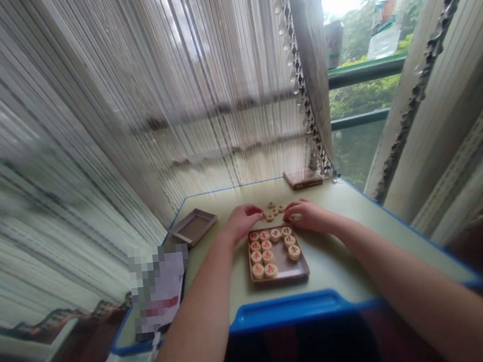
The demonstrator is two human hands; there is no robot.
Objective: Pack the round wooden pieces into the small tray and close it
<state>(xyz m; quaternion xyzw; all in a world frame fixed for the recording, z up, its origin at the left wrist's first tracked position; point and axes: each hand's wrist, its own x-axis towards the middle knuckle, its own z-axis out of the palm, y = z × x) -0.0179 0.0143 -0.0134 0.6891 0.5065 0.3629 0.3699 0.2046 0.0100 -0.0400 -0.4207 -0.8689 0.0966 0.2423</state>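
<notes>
Midway between facing fingers, loose pieces

Counts: left hand, 1; right hand, 1. Open box, 1, containing 12 round pieces: 8 red-marked pieces, 4 dark-marked pieces. Loose pieces on counter: at least 4, exact total unclear. Shallow tray, 1. Flat case, 1. Bottle, 1. Cup, 1.
</notes>
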